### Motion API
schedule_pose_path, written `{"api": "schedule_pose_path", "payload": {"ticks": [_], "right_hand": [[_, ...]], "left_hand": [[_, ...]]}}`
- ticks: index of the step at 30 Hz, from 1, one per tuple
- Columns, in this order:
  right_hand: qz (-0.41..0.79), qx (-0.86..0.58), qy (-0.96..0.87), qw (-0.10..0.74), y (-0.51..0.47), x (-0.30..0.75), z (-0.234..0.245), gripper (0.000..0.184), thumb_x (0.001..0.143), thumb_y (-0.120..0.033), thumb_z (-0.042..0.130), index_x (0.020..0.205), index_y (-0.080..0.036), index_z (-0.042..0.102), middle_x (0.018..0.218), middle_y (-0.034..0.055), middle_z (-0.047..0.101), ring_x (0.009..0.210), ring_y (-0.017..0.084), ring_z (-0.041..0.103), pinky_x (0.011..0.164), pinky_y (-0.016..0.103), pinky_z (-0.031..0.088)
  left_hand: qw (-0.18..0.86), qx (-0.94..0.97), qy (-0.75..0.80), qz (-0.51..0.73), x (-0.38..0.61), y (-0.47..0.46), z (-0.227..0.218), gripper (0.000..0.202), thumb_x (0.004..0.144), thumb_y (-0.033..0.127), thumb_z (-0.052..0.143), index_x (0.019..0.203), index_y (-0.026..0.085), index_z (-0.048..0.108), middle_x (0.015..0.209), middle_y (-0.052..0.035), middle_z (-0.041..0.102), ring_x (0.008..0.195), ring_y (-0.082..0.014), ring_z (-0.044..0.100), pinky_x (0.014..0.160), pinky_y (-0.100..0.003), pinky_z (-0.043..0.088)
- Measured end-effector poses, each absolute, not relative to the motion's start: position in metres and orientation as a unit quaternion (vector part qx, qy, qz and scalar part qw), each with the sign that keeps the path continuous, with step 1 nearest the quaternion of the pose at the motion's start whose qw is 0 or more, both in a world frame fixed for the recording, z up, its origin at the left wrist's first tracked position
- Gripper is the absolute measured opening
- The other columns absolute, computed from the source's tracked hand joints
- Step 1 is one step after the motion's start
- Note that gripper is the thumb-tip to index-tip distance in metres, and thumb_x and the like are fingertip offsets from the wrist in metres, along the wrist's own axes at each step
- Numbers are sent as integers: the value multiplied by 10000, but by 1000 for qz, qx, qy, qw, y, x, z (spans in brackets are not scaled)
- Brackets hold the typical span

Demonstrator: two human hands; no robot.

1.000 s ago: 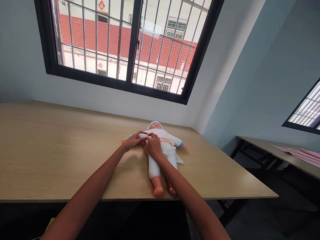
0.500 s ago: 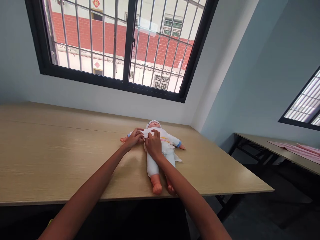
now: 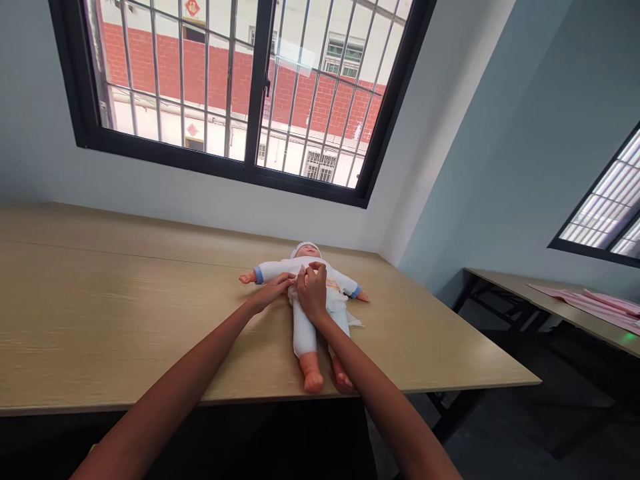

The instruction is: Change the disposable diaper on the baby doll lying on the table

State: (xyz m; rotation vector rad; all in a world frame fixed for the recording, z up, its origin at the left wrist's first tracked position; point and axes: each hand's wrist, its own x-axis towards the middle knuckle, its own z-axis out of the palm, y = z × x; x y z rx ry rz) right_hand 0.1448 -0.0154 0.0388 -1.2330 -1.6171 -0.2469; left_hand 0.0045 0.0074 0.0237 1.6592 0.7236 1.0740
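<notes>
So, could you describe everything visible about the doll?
The doll is a baby figure with plastic-looking pink limbs, in a white suit with blue cuffs and a white cap. It lies on its back on the table, head toward the window, arms spread, bare feet at the near edge. The right hand pinches cloth on its chest; the left hand touches its side.
</notes>
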Motion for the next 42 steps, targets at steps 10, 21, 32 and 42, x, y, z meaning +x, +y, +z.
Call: {"api": "schedule_pose_path", "payload": {"ticks": [10, 21, 32, 42], "right_hand": [[-48, -544, -628, 555, -21, 167, 37, 120, 811, -215, 533, 701, -219, 484, 875, 65, 499, 818, 210, 518, 810, 357, 470], [12, -554, -578, 599, -21, 173, 37, 84, 717, -229, 552, 679, -224, 477, 741, 26, 551, 745, 195, 520, 750, 328, 445], [7, -524, -598, 606, -26, 174, 37, 151, 736, -149, 487, 862, -227, 456, 950, 92, 589, 904, 227, 556, 798, 334, 478], [-25, -522, -600, 606, -22, 178, 31, 206, 779, -163, 439, 981, -196, 459, 1070, 104, 555, 1068, 227, 505, 951, 388, 442]], "left_hand": [[479, 707, 301, 424, 3, 6, 22, 500, 783, 499, 707, 1198, 226, 650, 1273, -88, 634, 1218, -279, 546, 1009, -362, 431], [477, 708, 310, 418, 2, -3, 30, 490, 772, 484, 736, 1176, 221, 651, 1216, -92, 646, 1201, -285, 558, 985, -363, 456], [484, 704, 296, 426, 4, -3, 28, 509, 769, 482, 742, 1208, 242, 650, 1324, -102, 606, 1278, -307, 508, 988, -379, 469], [486, 703, 286, 434, 4, -4, 30, 509, 745, 508, 748, 1181, 253, 687, 1282, -85, 641, 1259, -331, 513, 1013, -405, 448]]}}
